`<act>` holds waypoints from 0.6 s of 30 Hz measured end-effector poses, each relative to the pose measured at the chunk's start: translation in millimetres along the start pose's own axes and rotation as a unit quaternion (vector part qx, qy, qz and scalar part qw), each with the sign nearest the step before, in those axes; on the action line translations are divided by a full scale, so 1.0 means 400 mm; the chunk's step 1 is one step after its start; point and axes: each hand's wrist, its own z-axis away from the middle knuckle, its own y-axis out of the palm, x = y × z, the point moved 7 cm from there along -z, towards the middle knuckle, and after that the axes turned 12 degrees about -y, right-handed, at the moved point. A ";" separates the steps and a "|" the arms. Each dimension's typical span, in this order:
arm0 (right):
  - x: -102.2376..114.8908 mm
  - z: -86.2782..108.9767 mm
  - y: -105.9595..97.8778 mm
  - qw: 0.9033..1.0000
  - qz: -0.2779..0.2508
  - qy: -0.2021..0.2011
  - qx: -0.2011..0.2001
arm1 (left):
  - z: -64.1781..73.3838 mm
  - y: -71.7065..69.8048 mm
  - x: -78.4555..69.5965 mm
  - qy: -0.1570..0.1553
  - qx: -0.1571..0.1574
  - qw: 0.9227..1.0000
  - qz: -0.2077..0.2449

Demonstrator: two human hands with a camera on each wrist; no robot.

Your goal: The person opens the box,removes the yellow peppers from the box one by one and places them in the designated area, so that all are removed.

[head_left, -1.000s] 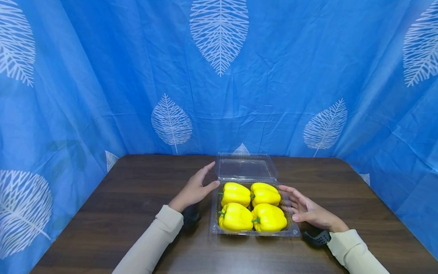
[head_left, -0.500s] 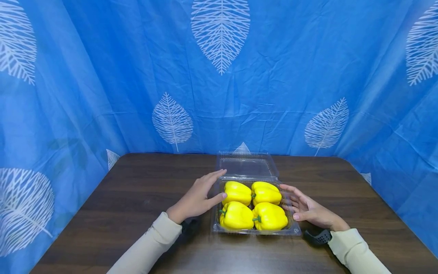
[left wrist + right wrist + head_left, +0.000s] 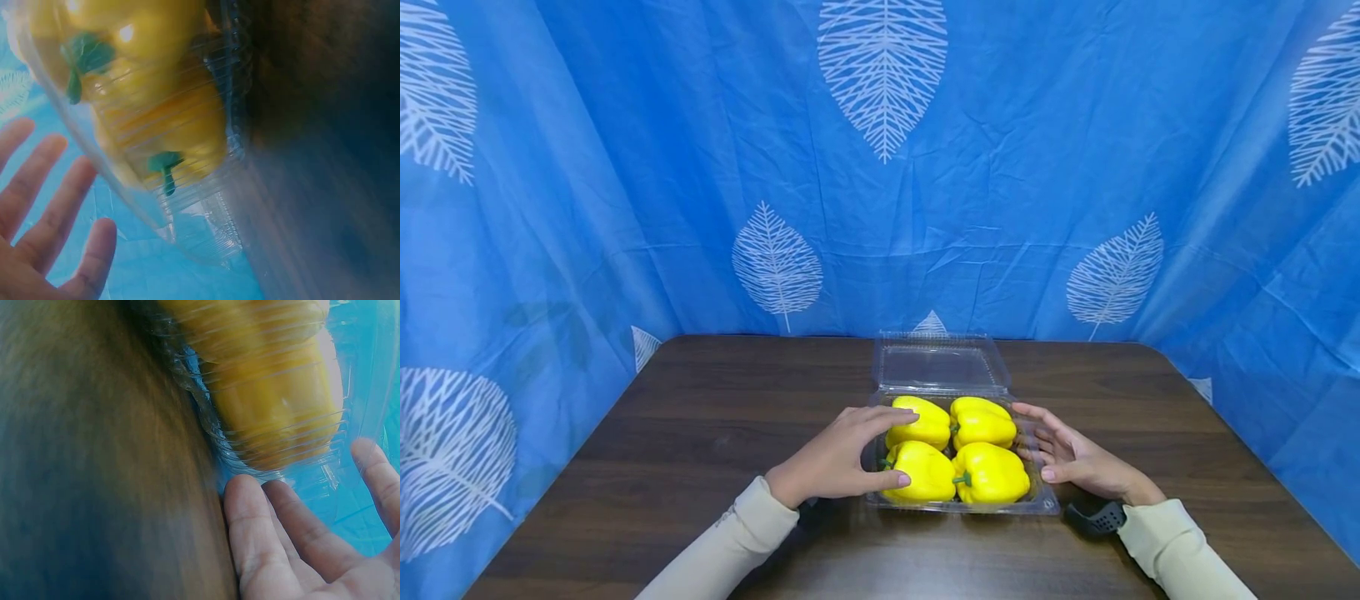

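Note:
Several yellow bell peppers lie in a clear plastic clamshell container (image 3: 1047, 503), with its lid (image 3: 942, 367) folded back behind it. My left hand (image 3: 835, 458) is over the container's left edge, fingers and thumb spread. In the head view its fingertips overlap the back-left pepper (image 3: 931, 425), and its thumb overlaps the front-left pepper (image 3: 928, 471). The left wrist view shows green pepper stems (image 3: 167, 164) through the wall. Beside the right wall is my right hand (image 3: 1086, 468), loosely bent; its fingertips (image 3: 242, 490) are right at the ribbed side in the right wrist view.
A dark wood table (image 3: 737, 392) bears the container. Behind it hangs a blue curtain (image 3: 1000, 183) with white leaf prints. A black band (image 3: 1096, 518) is on my right wrist.
My left hand has moved nearer and to the right, from beside the lid hinge to over the left-hand peppers. My right hand, the container and the peppers stay in place.

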 end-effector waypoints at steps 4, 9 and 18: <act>0.001 0.000 0.000 1.000 0.005 0.000 -0.002 | 0.001 0.006 0.001 0.006 0.003 1.000 -0.001; 0.002 0.000 0.001 1.000 0.000 -0.003 0.000 | 0.001 0.011 0.004 0.002 0.004 1.000 -0.013; 0.000 0.000 0.000 1.000 -0.003 -0.009 0.003 | -0.002 0.019 0.014 -0.012 0.010 0.999 -0.035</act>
